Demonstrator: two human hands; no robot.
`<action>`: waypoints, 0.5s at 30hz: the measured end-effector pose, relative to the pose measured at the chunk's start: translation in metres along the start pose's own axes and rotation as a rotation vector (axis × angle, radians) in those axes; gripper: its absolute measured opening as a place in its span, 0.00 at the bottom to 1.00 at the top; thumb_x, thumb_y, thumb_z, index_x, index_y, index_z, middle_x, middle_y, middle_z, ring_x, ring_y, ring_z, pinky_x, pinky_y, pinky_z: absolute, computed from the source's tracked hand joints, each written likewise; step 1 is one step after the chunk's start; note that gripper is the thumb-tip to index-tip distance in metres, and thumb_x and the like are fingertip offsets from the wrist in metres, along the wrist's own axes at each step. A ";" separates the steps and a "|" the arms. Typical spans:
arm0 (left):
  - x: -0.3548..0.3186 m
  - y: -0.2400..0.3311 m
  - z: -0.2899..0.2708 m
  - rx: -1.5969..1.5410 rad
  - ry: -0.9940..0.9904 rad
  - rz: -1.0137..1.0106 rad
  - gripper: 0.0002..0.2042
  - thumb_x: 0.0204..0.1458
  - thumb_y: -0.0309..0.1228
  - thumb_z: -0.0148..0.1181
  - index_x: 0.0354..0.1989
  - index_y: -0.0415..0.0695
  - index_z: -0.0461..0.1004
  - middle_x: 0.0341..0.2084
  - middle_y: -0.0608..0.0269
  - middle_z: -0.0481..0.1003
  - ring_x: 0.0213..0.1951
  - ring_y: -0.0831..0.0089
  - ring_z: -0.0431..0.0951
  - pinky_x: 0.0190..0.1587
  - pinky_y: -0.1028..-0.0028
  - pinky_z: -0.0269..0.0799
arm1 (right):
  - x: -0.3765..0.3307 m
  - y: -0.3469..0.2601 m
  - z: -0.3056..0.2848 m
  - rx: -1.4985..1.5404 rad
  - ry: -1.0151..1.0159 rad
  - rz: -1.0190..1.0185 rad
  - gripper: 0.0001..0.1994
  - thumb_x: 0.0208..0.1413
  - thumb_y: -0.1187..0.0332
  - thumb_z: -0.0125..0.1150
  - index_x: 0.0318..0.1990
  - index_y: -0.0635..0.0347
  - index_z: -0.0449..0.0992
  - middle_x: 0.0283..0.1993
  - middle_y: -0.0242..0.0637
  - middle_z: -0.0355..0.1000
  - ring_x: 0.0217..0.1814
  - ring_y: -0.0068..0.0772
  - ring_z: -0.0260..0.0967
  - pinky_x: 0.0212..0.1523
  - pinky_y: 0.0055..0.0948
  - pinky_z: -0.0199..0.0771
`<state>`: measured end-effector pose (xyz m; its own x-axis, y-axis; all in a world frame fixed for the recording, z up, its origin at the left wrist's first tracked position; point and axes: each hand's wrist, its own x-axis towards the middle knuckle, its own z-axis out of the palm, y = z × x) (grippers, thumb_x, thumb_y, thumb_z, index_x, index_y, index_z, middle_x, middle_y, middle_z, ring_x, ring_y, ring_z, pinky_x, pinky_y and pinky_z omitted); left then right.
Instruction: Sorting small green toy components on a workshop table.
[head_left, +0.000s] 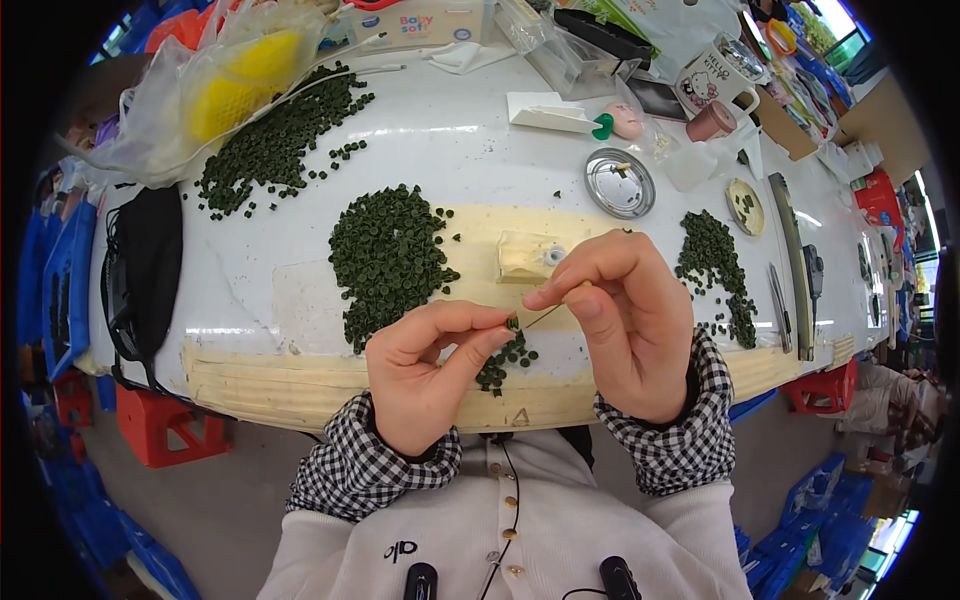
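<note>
Between thumb and forefinger, my left hand (pixel 425 370) pinches a small dark green round piece (pixel 513 324). My right hand (pixel 635 325) grips a thin needle-like stick (pixel 545 316), its tip close to that piece; whether they touch I cannot tell. Below the fingertips lies a small cluster of like green pieces (pixel 495 375). A large pile of green pieces (pixel 385 260) spreads to the left of my hands. Just beyond them is a cream taped block (pixel 525 257) with a pale ring-shaped part at its right end.
More green pieces lie in a far-left pile (pixel 270 145) and a right-hand pile (pixel 712 260). A round metal lid (pixel 618 183), a shallow dish (pixel 745 206), a mug (pixel 710 80) and a long metal bar (pixel 790 265) stand or lie rightward. A black bag (pixel 145 280) rests at left.
</note>
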<state>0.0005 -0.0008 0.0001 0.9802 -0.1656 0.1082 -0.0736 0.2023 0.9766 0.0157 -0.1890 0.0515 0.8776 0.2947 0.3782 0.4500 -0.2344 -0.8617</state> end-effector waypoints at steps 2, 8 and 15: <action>0.000 -0.001 0.000 0.010 0.001 0.020 0.07 0.52 0.17 0.61 0.40 0.33 0.77 0.33 0.58 0.79 0.36 0.78 0.78 0.41 0.80 0.73 | 0.000 0.000 0.002 0.024 -0.025 0.014 0.09 0.66 0.68 0.47 0.41 0.68 0.66 0.37 0.40 0.70 0.41 0.25 0.72 0.46 0.23 0.70; 0.000 0.000 0.000 0.031 -0.002 0.015 0.06 0.52 0.18 0.61 0.39 0.33 0.77 0.33 0.59 0.79 0.35 0.78 0.78 0.40 0.80 0.73 | 0.002 0.006 0.009 0.021 0.074 -0.082 0.04 0.57 0.77 0.59 0.37 0.67 0.71 0.33 0.39 0.71 0.30 0.30 0.73 0.33 0.23 0.75; 0.000 0.001 0.000 0.023 -0.005 0.009 0.06 0.52 0.18 0.61 0.39 0.33 0.77 0.33 0.59 0.79 0.35 0.79 0.78 0.40 0.80 0.72 | 0.004 0.006 0.008 -0.040 0.066 -0.125 0.04 0.55 0.78 0.60 0.35 0.66 0.72 0.32 0.39 0.71 0.29 0.33 0.72 0.30 0.24 0.73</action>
<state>0.0005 -0.0009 0.0010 0.9786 -0.1688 0.1180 -0.0869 0.1811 0.9796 0.0207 -0.1818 0.0454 0.8224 0.2625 0.5047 0.5619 -0.2362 -0.7928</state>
